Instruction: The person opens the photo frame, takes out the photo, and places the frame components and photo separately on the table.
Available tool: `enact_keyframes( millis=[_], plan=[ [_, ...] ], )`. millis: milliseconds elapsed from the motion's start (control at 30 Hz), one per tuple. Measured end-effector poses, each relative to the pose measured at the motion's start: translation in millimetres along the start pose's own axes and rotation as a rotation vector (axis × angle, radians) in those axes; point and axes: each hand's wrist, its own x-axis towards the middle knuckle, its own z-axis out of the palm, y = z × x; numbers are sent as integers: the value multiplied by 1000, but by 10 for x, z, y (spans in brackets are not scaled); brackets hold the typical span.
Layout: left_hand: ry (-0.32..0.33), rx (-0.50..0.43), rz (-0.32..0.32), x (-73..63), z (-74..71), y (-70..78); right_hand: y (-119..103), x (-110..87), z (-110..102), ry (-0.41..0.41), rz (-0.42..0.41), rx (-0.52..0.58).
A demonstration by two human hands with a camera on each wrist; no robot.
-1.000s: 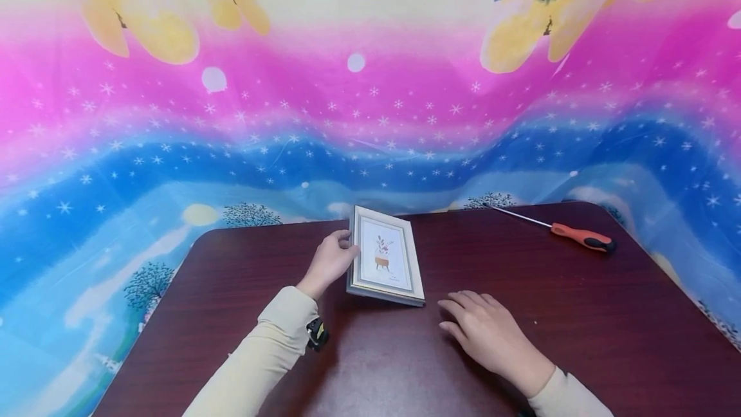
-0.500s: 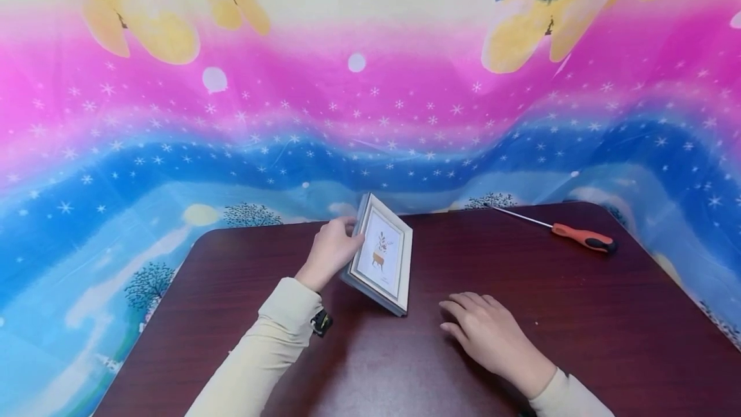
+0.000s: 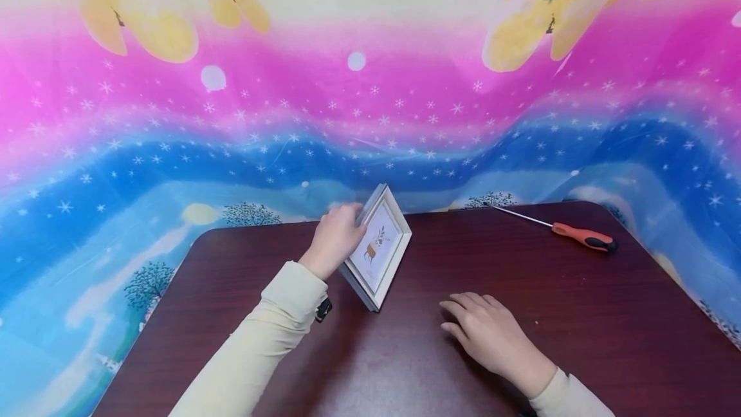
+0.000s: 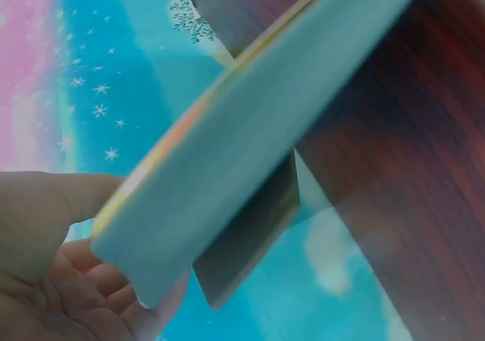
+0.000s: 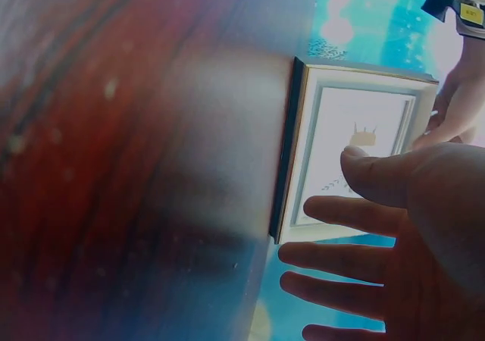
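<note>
My left hand point(image 3: 336, 240) pinches the left edge of a white picture frame point(image 3: 396, 264), thumb on the front and fingers behind. The frame is tilted, its front turned to the right, and holds a print of a plant in an orange pot. The left wrist view shows the edge of the picture frame point(image 4: 227, 136) from the side, with a dark flap point(image 4: 258, 239), perhaps its stand, behind it. My right hand point(image 3: 492, 333) rests over the table to the right, fingers relaxed and holding nothing. In the right wrist view its fingers are spread, apart from the frame.
A screwdriver point(image 3: 581, 237) with a red and black handle lies at the table's back right, its shaft pointing left. The dark reddish table point(image 3: 492, 256) ends at a printed cloth point(image 3: 370, 114) that hangs behind it and along its sides.
My left hand has moved up and slightly right, tipping the picture frame steeper and turning it so its lower corner swings left. My right hand and the screwdriver stay in place.
</note>
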Motion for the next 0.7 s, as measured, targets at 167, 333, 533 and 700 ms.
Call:
enact_keyframes(
  millis=[167,333,533,700],
  plan=[
    [32,99,42,37,15,42,-4,-2,-6,-14,3,0],
    [54,174,95,23,71,72,10,-2,-1,-14,4,-4],
    [172,304,231,-34,164,84,13,1,-1,-13,-1,2],
    [297,385,338,-59,230,79,3,0,4,-28,9,9]
  ],
)
